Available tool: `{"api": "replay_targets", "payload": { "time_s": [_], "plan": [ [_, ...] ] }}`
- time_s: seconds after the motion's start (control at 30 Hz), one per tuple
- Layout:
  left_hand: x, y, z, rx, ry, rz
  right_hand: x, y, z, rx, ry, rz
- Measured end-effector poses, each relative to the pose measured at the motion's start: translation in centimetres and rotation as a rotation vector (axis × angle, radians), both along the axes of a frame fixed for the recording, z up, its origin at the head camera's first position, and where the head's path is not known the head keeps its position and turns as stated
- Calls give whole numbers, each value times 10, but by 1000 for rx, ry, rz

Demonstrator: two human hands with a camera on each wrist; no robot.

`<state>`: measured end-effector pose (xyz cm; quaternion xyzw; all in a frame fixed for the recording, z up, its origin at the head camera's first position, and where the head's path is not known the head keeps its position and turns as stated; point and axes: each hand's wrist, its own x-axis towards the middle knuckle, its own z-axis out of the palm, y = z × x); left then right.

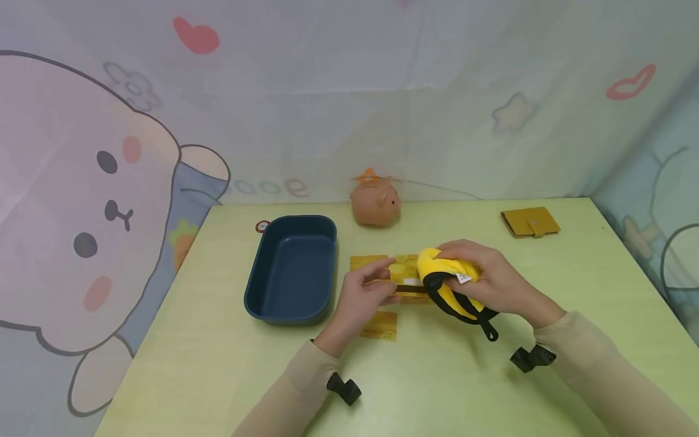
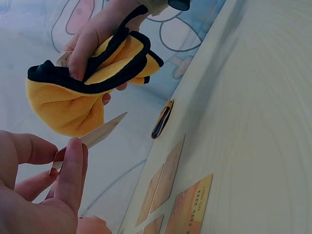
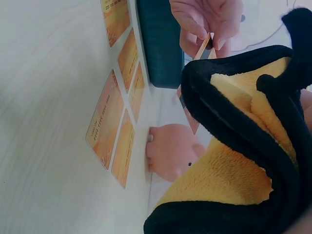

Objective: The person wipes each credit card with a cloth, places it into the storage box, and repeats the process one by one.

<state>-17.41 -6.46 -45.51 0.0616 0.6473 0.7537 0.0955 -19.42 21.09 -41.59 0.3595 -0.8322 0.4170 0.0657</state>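
My left hand [image 1: 360, 294] pinches a bank card [image 2: 100, 134] by one end between thumb and fingers, holding it above the table; a dark stripe crosses its face. A yellow cloth with black edging, a hanging loop and a small white tag [image 1: 434, 264] is bunched in my right hand [image 1: 494, 276]. In the head view the cloth meets or overlaps the card's right end; whether they touch is unclear. Several yellow-orange cards [image 3: 109, 119] lie in rows on the table beneath, one [image 1: 382, 328] nearer me and partly behind the left wrist.
Left of the cards stands a dark blue tray [image 1: 292, 267], with a small round red-and-white piece [image 1: 263, 226] by its far corner. An orange piggy bank [image 1: 374, 203] is at the back edge. A mustard wallet [image 1: 530, 222] lies at the back right.
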Motion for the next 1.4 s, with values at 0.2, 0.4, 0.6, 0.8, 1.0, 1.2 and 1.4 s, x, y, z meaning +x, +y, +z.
{"api": "replay_targets", "payload": {
  "time_s": [0.2, 0.4, 0.6, 0.8, 1.0, 1.2, 1.4],
  "plan": [
    [0, -1, 3, -20, 0, -10, -3, -1, 2, 58, 25, -6],
    [1, 0, 4, -15, -6, -4, -5, -3, 3, 82, 31, 10],
    [0, 1, 2, -14, 3, -11, -7, -6, 6, 113, 65, 19],
    [0, 3, 3, -33, 14, -28, -6, -11, 9, 149, 82, 23],
    [1, 5, 4, -27, 18, -40, -7, -18, 8, 233, 125, 8],
    [2, 3, 5, -7, 47, -71, -4, -27, 9, 337, 183, -5],
    [1, -1, 4, 23, 50, -90, -3, -31, 9, 400, 231, -7]
  ]
}}
